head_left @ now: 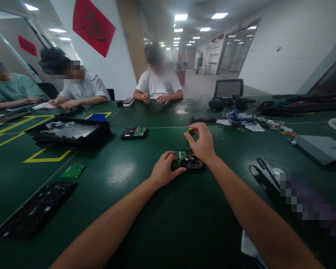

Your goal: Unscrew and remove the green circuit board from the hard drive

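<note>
A hard drive [194,161] lies on the green table in front of me, its green circuit board facing up. My left hand [164,169] grips its left end, thumb along the near edge and fingers over the far side. In my right hand [202,141] is a small screwdriver [190,131] with a yellow and black handle, held upright between thumb and fingers. Its thin shaft points down at the drive; where the tip meets it is too small to make out. Another hard drive [134,132] lies farther off to the left, circuit board up.
On the left are a black tray [70,129], a loose green circuit board [72,170] and a black panel [39,209]. A dark-handled tool [204,119], cables [238,117] and a grey metal box [322,147] lie on the right. Several people sit around the table [123,216].
</note>
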Tool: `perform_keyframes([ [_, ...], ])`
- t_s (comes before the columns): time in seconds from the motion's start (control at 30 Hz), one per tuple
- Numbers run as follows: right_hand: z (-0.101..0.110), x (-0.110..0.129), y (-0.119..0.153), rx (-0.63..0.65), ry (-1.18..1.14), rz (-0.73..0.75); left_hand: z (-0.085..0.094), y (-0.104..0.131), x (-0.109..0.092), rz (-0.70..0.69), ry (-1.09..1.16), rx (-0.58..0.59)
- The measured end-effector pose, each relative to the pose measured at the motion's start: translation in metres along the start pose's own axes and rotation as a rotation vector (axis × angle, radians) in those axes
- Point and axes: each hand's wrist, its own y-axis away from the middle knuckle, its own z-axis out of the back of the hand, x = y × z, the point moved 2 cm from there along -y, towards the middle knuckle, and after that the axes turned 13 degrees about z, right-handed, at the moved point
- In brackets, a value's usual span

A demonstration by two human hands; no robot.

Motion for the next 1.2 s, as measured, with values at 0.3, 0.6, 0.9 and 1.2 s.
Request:
perform_keyframes([
  [0.3,0.0007,0.0004,-0.0008,0.023,0.043,0.013,0.0013,0.0006,-0.0010,0.002,0.000,-0.002],
  [0.6,0.0012,0.0027,-0.0014,0.059,0.022,0.024,0.0005,0.0010,-0.0013,-0.006,0.012,-0.008],
  [0.9,-0.0002,0.0006,-0.0011,0.011,0.042,0.041,0.0001,0.0001,-0.0006,-0.001,0.002,-0.002],
  [1.2,0.0021,0.0068,-0.0024,0.010,0.063,0.063,0.0016,0.0000,-0.0023,-0.001,-0.005,0.004],
])
